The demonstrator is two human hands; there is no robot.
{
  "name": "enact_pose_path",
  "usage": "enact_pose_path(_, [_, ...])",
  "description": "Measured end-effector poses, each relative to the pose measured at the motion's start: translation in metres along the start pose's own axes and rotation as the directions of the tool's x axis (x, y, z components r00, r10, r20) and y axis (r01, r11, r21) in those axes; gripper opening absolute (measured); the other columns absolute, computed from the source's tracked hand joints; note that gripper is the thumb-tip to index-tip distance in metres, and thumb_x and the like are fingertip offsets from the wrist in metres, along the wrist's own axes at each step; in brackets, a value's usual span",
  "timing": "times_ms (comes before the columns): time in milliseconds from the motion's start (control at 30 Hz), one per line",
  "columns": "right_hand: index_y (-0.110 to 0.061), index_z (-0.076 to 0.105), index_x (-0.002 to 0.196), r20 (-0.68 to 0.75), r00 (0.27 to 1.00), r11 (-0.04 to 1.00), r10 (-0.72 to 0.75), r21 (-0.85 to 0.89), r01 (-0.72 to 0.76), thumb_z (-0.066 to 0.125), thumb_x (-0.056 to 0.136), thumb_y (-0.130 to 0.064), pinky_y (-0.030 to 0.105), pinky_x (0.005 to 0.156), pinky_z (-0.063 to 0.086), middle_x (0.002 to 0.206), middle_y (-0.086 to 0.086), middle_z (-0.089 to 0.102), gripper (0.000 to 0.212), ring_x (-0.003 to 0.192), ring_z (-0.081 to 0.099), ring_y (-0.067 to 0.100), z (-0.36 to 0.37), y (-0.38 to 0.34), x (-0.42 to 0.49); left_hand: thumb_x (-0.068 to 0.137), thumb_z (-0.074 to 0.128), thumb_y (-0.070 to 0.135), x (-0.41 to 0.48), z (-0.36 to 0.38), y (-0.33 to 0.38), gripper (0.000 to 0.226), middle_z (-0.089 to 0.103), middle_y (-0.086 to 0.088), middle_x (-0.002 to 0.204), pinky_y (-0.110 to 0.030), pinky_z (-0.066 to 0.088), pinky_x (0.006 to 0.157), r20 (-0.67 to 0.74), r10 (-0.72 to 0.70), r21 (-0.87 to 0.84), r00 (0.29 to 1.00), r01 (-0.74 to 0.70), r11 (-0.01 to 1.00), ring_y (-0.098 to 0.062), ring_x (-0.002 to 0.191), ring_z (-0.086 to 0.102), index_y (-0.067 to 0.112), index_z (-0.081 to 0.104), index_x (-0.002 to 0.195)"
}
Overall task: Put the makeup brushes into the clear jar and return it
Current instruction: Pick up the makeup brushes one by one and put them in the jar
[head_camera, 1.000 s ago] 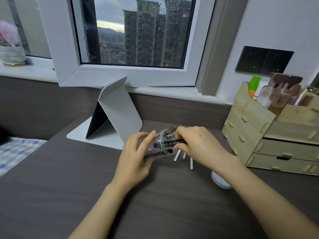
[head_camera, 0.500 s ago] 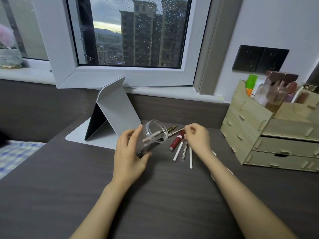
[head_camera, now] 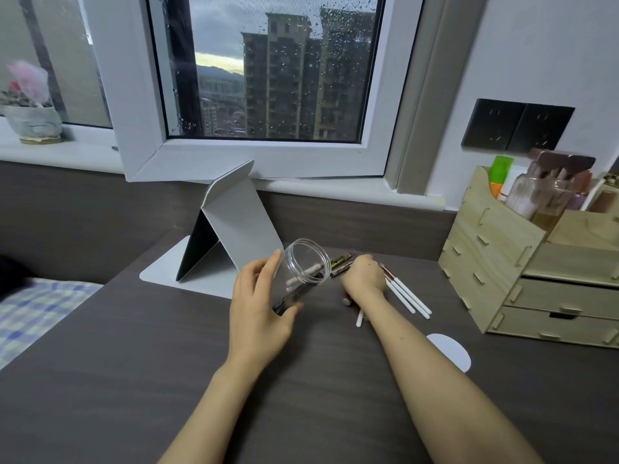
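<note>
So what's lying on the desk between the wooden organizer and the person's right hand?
In the head view, three white-handled brushes lie side by side on the desk between the right hand and the wooden organizer.

The left hand [head_camera: 258,306] holds the clear jar [head_camera: 299,274] tilted, mouth toward the right, a few items inside. The right hand [head_camera: 363,276] rests on makeup brushes [head_camera: 407,296] lying on the dark worktop [head_camera: 134,363].

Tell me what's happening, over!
Left hand holding clear jar tilted. Right hand on brushes lying on desk. Nothing blocking.
</note>
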State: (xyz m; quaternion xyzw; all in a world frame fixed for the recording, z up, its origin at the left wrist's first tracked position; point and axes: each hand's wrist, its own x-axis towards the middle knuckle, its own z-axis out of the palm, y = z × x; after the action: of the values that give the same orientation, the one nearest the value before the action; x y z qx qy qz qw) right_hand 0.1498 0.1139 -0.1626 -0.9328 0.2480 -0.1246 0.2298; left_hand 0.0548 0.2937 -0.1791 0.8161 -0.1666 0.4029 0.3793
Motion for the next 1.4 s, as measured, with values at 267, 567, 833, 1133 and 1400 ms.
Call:
enact_pose_path(267, [-0.01, 0.04, 0.099, -0.141, 0.988, 0.305, -0.061, 0.94, 0.153, 0.052, 0.083, 0.004, 0.03, 0.051, 0.057, 0.08, 0.014, 0.062, 0.025, 0.057, 0.069, 0.028, -0.077, 0.003, -0.055, 0.053, 0.086, 0.008, -0.002, 0.002, 0.003, 0.094, 0.051, -0.009, 0.114, -0.025, 0.037, 0.086, 0.031, 0.01, -0.014, 0.999, -0.01, 1.0, -0.018, 0.103, 0.046, 0.02, 0.04, 0.133])
enact_pose_path(567, [-0.017, 0.054, 0.09, -0.148, 0.883, 0.288, -0.446, 0.91, 0.298, 0.051, 0.094, -0.014, 0.026, 0.059, 0.057, 0.087, 0.009, 0.072, 0.005, 0.067, 0.07, 0.014, -0.103, 0.005, -0.123, 0.056, 0.082, 0.006, -0.004, 0.002, 0.009, 0.089, 0.047, -0.005, 0.117, -0.023, 0.037, 0.091, 0.056, 0.062, -0.076, 0.996, -0.058, 0.995, -0.018, 0.106, 0.047, 0.017, 0.04, 0.133])
enact_pose_path(833, [-0.019, 0.063, 0.083, -0.164, 0.818, 0.607, -0.551, 0.594, 0.528, 0.067, 0.074, -0.041, 0.026, 0.074, 0.047, 0.079, -0.008, 0.069, 0.024, 0.078, 0.061, 0.009, -0.085, 0.018, -0.132, 0.061, 0.076, 0.007, -0.008, 0.001, 0.011, 0.081, 0.042, 0.003, 0.118, -0.025, 0.039, 0.089, 0.079, 0.118, -0.077, 0.99, -0.112, 0.991, -0.019, 0.107, 0.048, 0.019, 0.04, 0.133])
enact_pose_path(1133, [-0.022, 0.07, 0.093, -0.184, 0.633, 0.625, -0.752, 0.107, 0.773, 0.03, 0.09, -0.04, 0.031, 0.097, 0.026, 0.125, -0.007, 0.057, 0.044, 0.118, 0.042, 0.013, -0.071, 0.031, -0.127, 0.062, 0.076, 0.008, -0.006, 0.002, 0.009, 0.075, 0.052, -0.012, 0.113, -0.021, 0.036, 0.088, 0.06, 0.093, -0.05, 0.994, -0.09, 0.995, -0.021, 0.102, 0.05, 0.012, 0.045, 0.13])
enact_pose_path(1400, [-0.014, 0.071, 0.084, -0.24, 0.943, 0.579, -0.228, 0.746, 0.33, 0.045, 0.094, -0.018, 0.026, 0.077, 0.043, 0.088, 0.001, 0.071, 0.029, 0.09, 0.064, 0.021, -0.076, 0.034, -0.076, 0.053, 0.085, 0.001, 0.001, -0.005, 0.003, 0.088, 0.042, 0.001, 0.114, -0.017, 0.033, 0.087, -0.068, -0.059, -0.114, 0.996, 0.051, 0.992, -0.016, 0.103, 0.047, 0.012, 0.044, 0.13])
